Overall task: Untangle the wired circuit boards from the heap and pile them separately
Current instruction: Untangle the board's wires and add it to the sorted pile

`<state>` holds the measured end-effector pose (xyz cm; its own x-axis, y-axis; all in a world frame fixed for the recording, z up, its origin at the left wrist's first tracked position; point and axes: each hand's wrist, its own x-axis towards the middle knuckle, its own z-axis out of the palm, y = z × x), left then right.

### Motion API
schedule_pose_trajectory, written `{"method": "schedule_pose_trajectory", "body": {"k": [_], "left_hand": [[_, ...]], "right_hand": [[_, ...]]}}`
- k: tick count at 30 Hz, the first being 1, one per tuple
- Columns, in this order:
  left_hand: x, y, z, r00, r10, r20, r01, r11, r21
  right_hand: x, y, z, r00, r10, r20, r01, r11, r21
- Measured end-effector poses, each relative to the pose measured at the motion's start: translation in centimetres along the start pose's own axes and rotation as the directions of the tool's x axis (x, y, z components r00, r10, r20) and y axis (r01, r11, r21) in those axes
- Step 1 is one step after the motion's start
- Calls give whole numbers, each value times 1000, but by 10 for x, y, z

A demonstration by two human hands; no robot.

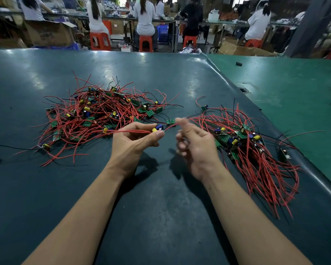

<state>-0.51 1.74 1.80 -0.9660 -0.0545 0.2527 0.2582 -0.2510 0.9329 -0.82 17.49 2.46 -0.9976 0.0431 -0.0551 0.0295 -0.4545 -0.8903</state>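
Person sorting wired boards on a dark table (161, 207).
The heap (103, 115) lies left, the sorted pile (252, 150) right; between them the left hand (134, 140) pinches a board (158, 128) by its wires, while the blurred right hand (195, 144) has loosely curled fingers, grasp unclear.

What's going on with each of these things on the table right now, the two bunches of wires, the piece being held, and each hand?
Tangled heap: loose snarl of red-wired boards, on the left.
Sorted pile: boards bunched, wires trailing one way, on the right.
Held circuit board: lifted off the table, wires still running into the heap.
Left hand: pinches the held board's red wires.
Right hand: blurred, fingers curled; grip unclear.
Table: dark mat, carrying both piles.
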Motion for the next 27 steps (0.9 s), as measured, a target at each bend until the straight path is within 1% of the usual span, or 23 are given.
{"method": "schedule_pose_trajectory", "body": {"k": [1, 2, 4, 8, 10, 12, 14, 16, 21, 23, 25, 27], "left_hand": [[-1, 0, 0, 1000, 3, 24, -4, 1000, 18], [-2, -1, 1, 999, 0, 49, -1, 999, 34], [-3, -2, 3, 997, -19, 76, 14, 998, 65], [-2, -3, 6, 999, -16, 43, 13, 997, 71], [-1, -2, 6, 999, -22, 29, 20, 998, 59], [-1, -1, 6, 999, -27, 38, 24, 998, 61], [-2, -1, 6, 998, -28, 58, 24, 998, 59], [-2, 0, 6, 997, -24, 73, 21, 999, 44], [-3, 0, 6, 997, -30, 67, 29, 999, 16], [-3, 0, 7, 997, -32, 66, 31, 999, 12], [-2, 0, 8, 998, -28, 58, 28, 1000, 8], [-1, -1, 7, 999, -22, 46, 22, 1000, 8]], "right_hand": [[-3, 3, 3, 997, 16, 72, -12, 998, -55], [-5, 5, 4, 993, 25, 113, -16, 997, -80], [-6, 5, 4, 993, 18, 118, -8, 996, -84], [-1, 1, -1, 997, -67, 25, 69, 991, -117], [3, -2, -3, 987, -143, -77, 135, 986, -102], [8, -5, -8, 950, -241, -198, 226, 970, -94], [11, -6, -11, 898, -348, -268, 325, 937, -129], [12, -4, -12, 862, -418, -287, 373, 906, -198], [13, -1, -13, 761, -544, -354, 406, 824, -396], [12, -1, -12, 725, -584, -366, 419, 795, -438], [13, 1, -12, 716, -590, -373, 420, 791, -446], [16, 1, -13, 729, -569, -382, 408, 808, -425]]}}
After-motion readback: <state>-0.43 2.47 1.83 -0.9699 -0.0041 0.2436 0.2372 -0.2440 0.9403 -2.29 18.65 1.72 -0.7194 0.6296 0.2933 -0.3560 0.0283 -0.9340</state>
